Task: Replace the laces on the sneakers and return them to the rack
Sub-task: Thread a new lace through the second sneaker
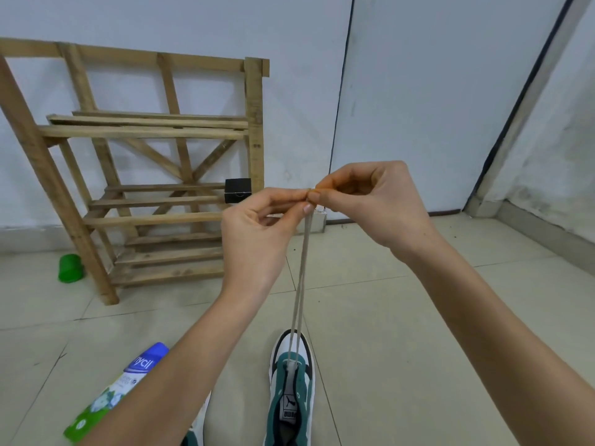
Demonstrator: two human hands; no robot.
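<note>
Both the left hand (257,233) and the right hand (370,204) are pinching the ends of the lace (301,272), a limp, light cord best held by its tips, rising from the sneaker (291,391) on the floor.

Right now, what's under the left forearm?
A blue-capped green-and-white plastic bottle lies on the tiled floor, partly covered by the forearm. The edge of a white-and-teal sneaker shows too; the rest is hidden.

Head-worn view (wide-angle), facing forward and down, close in
</note>
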